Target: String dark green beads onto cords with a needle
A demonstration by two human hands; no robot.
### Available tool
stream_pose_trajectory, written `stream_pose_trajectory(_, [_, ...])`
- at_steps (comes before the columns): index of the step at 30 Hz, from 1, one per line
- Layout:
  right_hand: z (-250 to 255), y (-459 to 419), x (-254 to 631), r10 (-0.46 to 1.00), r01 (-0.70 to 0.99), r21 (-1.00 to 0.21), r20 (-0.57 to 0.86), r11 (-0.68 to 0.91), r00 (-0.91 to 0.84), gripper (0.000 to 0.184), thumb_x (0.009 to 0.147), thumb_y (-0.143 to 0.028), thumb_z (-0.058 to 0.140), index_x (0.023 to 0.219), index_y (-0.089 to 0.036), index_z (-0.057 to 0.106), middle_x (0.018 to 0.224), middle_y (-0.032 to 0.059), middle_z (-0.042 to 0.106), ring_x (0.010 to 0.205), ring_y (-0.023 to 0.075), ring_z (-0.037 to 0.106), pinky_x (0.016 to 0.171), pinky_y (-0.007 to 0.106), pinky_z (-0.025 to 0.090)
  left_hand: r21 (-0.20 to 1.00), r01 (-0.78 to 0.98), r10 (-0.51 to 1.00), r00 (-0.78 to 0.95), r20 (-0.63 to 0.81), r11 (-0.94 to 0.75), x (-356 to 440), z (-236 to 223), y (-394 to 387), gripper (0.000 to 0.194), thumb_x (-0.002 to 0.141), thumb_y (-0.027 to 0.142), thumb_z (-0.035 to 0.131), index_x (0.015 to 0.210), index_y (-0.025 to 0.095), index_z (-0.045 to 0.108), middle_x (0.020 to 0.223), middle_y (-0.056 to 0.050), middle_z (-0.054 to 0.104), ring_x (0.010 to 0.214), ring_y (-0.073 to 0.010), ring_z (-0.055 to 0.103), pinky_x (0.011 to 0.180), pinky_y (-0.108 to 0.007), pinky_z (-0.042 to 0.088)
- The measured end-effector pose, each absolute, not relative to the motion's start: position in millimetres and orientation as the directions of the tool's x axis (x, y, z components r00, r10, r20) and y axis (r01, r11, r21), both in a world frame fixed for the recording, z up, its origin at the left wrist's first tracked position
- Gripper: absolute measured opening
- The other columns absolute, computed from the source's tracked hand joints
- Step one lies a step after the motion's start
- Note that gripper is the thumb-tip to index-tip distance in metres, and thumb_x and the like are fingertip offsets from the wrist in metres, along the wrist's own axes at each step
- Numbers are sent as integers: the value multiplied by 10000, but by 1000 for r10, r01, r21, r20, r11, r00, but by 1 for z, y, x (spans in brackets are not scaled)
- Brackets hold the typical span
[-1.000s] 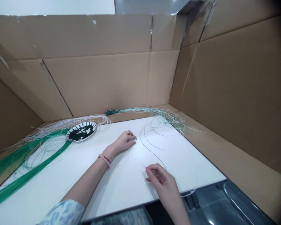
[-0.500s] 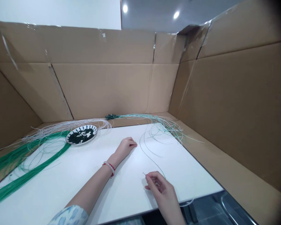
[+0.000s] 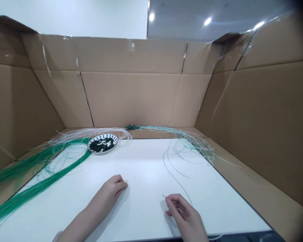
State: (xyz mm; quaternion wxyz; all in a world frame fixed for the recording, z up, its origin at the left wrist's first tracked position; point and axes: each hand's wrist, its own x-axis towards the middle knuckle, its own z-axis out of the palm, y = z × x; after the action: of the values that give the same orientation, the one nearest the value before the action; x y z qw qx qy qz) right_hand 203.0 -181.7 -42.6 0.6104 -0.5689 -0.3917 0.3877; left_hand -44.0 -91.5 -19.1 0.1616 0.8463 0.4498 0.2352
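My right hand (image 3: 185,215) is low on the right, thumb and forefinger pinched on a thin cord whose short end (image 3: 164,195) pokes out to the left. A long thin green cord (image 3: 178,182) curves from the far right bundle down behind this hand; whether it is the same cord I cannot tell. My left hand (image 3: 113,190) hovers over or rests on the white tabletop (image 3: 141,215), fingertips pressed together. Anything between them is too small or hidden. Beyond it stands a plate with a striped rim (image 3: 115,137), holding small dark green pieces (image 3: 102,145).
A bundle of pale green cords (image 3: 171,129), knotted dark at one end, lies along the back and droops over the right edge. Green cords (image 3: 44,183) and white cords (image 3: 91,131) lie on the left. Cardboard walls (image 3: 138,101) enclose the back and sides.
My left hand has drawn back toward me, away from the middle of the table. My right hand keeps its pinch on the cord. The view has turned slightly left.
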Motion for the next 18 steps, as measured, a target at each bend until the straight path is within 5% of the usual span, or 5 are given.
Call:
stream_pose_trajectory(8, [-39, -170, 151, 968, 109, -992, 86, 61, 236, 359, 784, -555, 708, 709, -204, 696, 672, 10, 616, 629, 166, 582, 564, 210, 485, 616, 672, 909, 353, 221, -411, -62, -22, -122, 306, 945, 122, 430, 902, 212, 719, 923, -64, 684, 888, -223, 680, 828, -337, 537])
stream_pose_trajectory(18, [-42, -160, 138, 978, 227, -973, 93, 50, 185, 351, 826, -533, 672, 723, -198, 686, 672, 20, 651, 633, 185, 614, 593, 232, 485, 798, 532, 955, 233, 183, -283, -62, -21, -112, 217, 883, 144, 506, 884, 199, 717, 919, -65, 721, 849, -222, 699, 797, -337, 543])
